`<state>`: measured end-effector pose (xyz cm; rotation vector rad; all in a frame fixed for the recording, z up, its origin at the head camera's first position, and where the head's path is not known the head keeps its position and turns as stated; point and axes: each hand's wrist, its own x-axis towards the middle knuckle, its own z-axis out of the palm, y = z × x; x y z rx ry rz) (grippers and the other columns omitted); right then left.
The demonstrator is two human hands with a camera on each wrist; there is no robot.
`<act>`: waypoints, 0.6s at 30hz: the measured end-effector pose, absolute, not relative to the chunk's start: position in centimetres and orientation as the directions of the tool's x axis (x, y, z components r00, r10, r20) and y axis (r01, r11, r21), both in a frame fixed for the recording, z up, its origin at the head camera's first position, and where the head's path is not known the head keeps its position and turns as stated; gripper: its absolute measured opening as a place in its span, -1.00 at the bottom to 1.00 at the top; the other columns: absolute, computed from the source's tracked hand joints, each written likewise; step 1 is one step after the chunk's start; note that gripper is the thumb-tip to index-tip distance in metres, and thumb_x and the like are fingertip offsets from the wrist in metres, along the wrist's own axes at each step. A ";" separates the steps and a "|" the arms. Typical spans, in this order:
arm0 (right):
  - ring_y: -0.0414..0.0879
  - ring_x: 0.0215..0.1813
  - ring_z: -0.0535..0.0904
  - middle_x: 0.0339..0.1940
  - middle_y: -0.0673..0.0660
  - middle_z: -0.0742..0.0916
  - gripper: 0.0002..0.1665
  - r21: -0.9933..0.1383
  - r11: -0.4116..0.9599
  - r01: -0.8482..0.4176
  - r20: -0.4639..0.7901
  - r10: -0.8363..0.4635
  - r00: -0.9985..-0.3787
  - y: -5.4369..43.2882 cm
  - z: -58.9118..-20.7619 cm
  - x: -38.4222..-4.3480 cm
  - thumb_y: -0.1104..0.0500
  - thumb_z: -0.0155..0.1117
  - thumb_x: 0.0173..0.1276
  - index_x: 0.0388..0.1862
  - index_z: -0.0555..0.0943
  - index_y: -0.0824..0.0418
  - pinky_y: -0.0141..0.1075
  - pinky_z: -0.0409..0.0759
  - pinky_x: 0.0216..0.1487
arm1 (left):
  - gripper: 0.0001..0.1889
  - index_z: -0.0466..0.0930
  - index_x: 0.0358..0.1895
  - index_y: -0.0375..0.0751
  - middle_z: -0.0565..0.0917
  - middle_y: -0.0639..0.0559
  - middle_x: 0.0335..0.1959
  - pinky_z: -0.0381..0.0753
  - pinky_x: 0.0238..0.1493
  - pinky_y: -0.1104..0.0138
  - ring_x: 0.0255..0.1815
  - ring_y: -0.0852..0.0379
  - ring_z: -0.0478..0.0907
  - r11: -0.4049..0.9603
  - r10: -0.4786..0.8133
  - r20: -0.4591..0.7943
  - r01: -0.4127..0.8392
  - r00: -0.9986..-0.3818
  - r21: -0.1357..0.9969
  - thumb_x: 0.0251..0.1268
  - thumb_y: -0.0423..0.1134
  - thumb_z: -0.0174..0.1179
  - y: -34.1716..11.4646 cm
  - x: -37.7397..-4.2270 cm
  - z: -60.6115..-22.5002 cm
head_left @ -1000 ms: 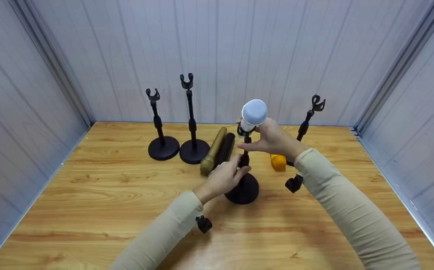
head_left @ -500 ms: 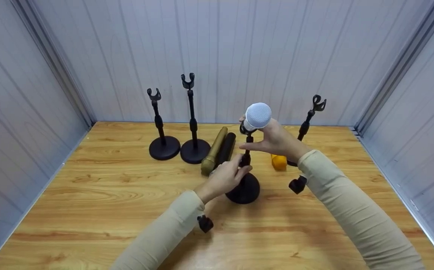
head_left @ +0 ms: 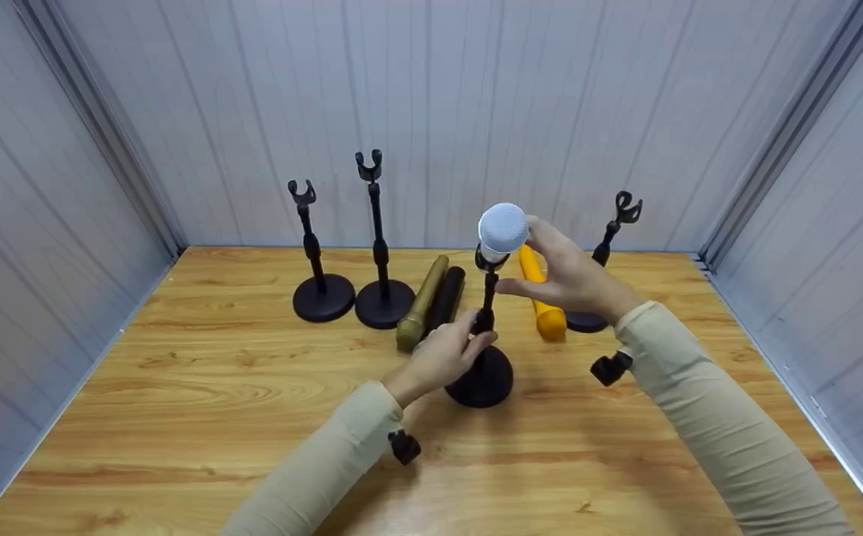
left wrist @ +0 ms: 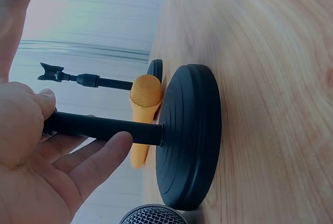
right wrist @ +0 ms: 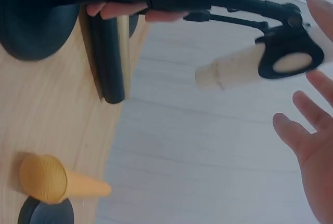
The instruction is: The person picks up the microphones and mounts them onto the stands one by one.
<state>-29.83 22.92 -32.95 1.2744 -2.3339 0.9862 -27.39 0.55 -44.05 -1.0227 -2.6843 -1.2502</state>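
While the left hand (head_left: 442, 353) grips a black stand (head_left: 481, 383) by its pole (left wrist: 109, 128), the right hand (head_left: 572, 272) is spread beside the white microphone (head_left: 504, 228), thumb and fingers well apart, holding nothing. That microphone sits in the clip (right wrist: 283, 39) atop the stand, which is upright on the table (head_left: 215, 409). Half a second ago the right fingers reached behind the microphone; they have since drawn rightward, baring more of the orange microphone (head_left: 550, 321).
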 end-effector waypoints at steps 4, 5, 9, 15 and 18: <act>0.06 0.49 0.35 0.47 0.13 0.44 -0.02 -0.440 0.374 -0.816 0.543 -0.613 -0.574 24.2 -33.4 -29.5 0.20 0.57 0.23 0.53 0.25 0.19 0.03 0.35 0.42 | -0.71 0.43 0.11 -0.09 0.69 -0.01 -0.35 0.56 -0.43 0.33 -0.42 0.19 0.60 0.476 0.545 0.270 0.558 -0.794 0.679 0.63 0.03 0.00 0.6 -27.4 -44.1; 0.07 0.48 0.35 0.47 0.13 0.45 -0.03 -0.447 0.373 -0.813 0.535 -0.617 -0.577 24.5 -33.7 -29.4 0.22 0.57 0.23 0.53 0.26 0.19 0.05 0.35 0.41 | -0.71 0.43 0.12 -0.09 0.69 0.00 -0.34 0.57 -0.41 0.33 -0.41 0.20 0.61 0.478 0.543 0.272 0.559 -0.794 0.677 0.63 0.03 0.00 0.6 -27.4 -44.1; 0.11 0.50 0.33 0.49 0.16 0.44 -0.03 -0.494 0.387 -0.779 0.470 -0.634 -0.613 25.5 -35.4 -29.2 0.19 0.56 0.25 0.55 0.26 0.18 0.13 0.34 0.40 | -0.70 0.43 0.14 -0.12 0.68 0.03 -0.35 0.57 -0.41 0.33 -0.40 0.19 0.62 0.488 0.543 0.279 0.567 -0.793 0.663 0.63 0.01 0.01 0.6 -27.4 -44.1; 0.11 0.49 0.35 0.54 0.18 0.39 0.02 -0.514 0.456 -0.726 0.336 -0.672 -0.660 26.5 -38.5 -29.0 0.00 0.54 0.27 0.58 0.24 0.24 0.07 0.38 0.39 | -0.68 0.43 0.17 -0.15 0.68 0.04 -0.36 0.57 -0.43 0.34 -0.43 0.20 0.61 0.495 0.548 0.290 0.584 -0.784 0.644 0.63 -0.01 0.00 0.6 -27.4 -44.0; 0.14 0.45 0.40 0.54 0.23 0.38 0.07 -0.473 0.500 -0.726 0.265 -0.705 -0.658 26.5 -40.0 -29.0 -0.10 0.52 0.26 0.57 0.24 0.30 0.02 0.42 0.37 | -0.68 0.43 0.17 -0.17 0.65 0.08 -0.41 0.56 -0.46 0.35 -0.47 0.20 0.59 0.494 0.547 0.309 0.599 -0.778 0.630 0.63 -0.03 0.02 0.6 -27.4 -44.2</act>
